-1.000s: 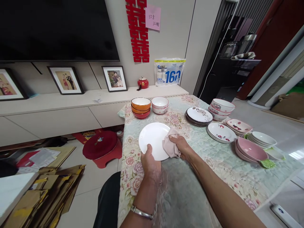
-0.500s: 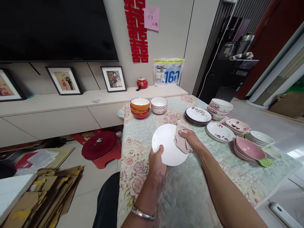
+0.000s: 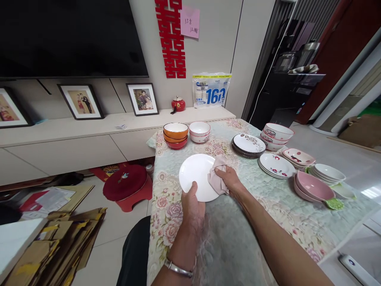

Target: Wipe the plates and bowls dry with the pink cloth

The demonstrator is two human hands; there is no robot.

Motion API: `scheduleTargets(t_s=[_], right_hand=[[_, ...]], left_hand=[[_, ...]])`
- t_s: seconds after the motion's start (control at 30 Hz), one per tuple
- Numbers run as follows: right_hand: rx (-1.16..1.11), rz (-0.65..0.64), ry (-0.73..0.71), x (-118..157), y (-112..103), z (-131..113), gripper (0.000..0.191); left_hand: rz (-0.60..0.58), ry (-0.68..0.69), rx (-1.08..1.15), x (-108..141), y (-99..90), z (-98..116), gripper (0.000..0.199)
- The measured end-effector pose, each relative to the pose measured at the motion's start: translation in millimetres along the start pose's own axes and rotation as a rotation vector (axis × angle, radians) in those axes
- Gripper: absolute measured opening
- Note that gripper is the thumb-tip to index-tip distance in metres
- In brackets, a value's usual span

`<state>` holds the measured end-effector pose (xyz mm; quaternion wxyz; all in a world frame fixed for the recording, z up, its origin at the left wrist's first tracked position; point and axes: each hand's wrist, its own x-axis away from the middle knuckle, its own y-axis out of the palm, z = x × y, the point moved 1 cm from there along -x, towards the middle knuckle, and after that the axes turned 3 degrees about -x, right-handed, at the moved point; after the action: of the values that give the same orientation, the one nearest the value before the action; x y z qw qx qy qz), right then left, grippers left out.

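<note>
Left grip (image 3: 193,206) closed on the lower-left rim of a round, glossy white plate (image 3: 193,171), thumb on its upper face, I watch from afar as the right grip (image 3: 229,179) clutches a crumpled pale-pink cloth (image 3: 216,180) against the plate's right side. I see the plate over a tabletop (image 3: 232,246) covered in pale-green floral fabric, nearer my camera than a stack of orange and red round bowls (image 3: 175,139) and some white, pink-rimmed round bowls (image 3: 200,137). Farther right, I have dark-edged round plates (image 3: 248,145) stacked, the top one white with brown florals.
</note>
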<state>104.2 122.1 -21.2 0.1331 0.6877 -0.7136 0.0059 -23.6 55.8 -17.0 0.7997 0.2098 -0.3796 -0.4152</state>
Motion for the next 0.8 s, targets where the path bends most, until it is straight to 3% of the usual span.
scheduleTargets(t_s=[0.17,0.3,0.4,0.5,0.6,0.8], right_hand=[[0.164,-0.025,-0.048,-5,-23,-9,0.034],[0.314,0.006,-0.110,-9,-34,-13,0.026],[0.526,0.132,-0.239,-12,-39,-16,0.023],[0.917,0.184,-0.421,-8,-35,-18,0.031],[1.171,0.090,-0.523,3,-21,-19,0.044],[1.402,0.117,-0.492,17,-3,-21,0.031]], left_hand=[[-0.106,-0.187,-0.038,3,1.0,-3,0.048],[-0.059,-0.128,-0.113,5,0.5,-3,0.057],[-0.023,-0.116,-0.152,7,0.5,-2,0.059],[-0.073,-0.132,-0.169,9,0.4,-4,0.064],[-0.150,-0.156,-0.164,10,-0.5,-7,0.070],[-0.170,-0.147,-0.169,9,-2.1,-10,0.078]])
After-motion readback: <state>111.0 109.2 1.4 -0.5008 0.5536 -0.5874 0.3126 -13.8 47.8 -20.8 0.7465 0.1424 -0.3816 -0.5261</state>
